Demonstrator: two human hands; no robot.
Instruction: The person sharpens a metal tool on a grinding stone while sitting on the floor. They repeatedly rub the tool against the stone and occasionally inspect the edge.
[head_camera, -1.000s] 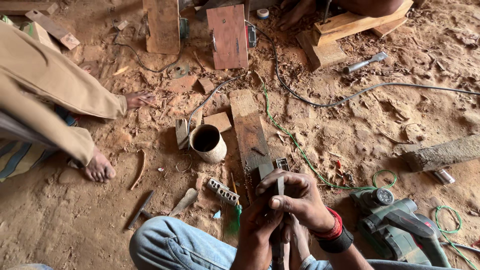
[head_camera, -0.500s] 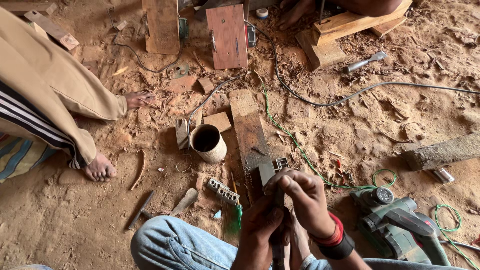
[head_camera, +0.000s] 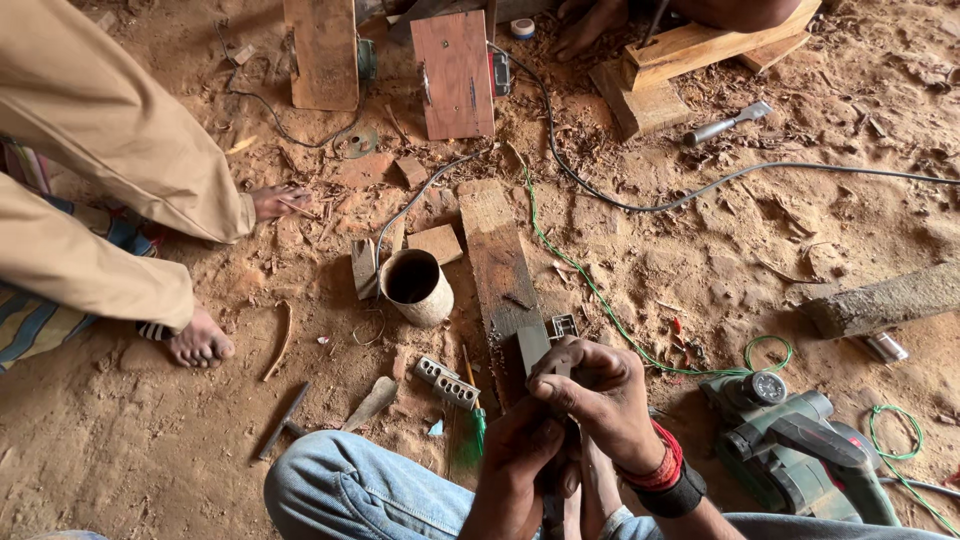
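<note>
Both hands grasp one dark tool: right hand (head_camera: 600, 395) clenched on top, left hand (head_camera: 520, 470) below; its long axis runs vertically toward the plank (head_camera: 500, 270).

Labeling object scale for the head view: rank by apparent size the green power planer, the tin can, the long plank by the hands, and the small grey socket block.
1. long plank
2. green power planer, close to the plank; nearer the camera, so unsure
3. tin can
4. grey socket block
</note>
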